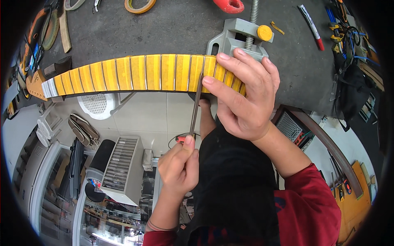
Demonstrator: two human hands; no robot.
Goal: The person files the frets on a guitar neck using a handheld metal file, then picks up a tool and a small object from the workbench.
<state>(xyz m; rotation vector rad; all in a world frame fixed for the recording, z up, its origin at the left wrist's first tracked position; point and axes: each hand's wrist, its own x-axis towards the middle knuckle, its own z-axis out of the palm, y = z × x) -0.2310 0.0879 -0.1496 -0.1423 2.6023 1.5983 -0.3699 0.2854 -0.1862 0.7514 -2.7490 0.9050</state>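
Note:
A guitar neck lies across the bench's near edge, its fretboard covered in yellow tape between the metal frets. Its wooden headstock points left. My left hand is closed round the near end of a thin metal file. The file's far end rests on the fretboard at a fret. My right hand lies over the neck's right part with its fingers stretched out and apart. Its index fingertip is right beside the file's far end; whether it touches the file is hard to tell.
A grey vise with a threaded screw stands behind my right hand. On the bench lie a tape roll, a marker and a wood-handled brush. A dark block sits by the headstock. A white stool stands below.

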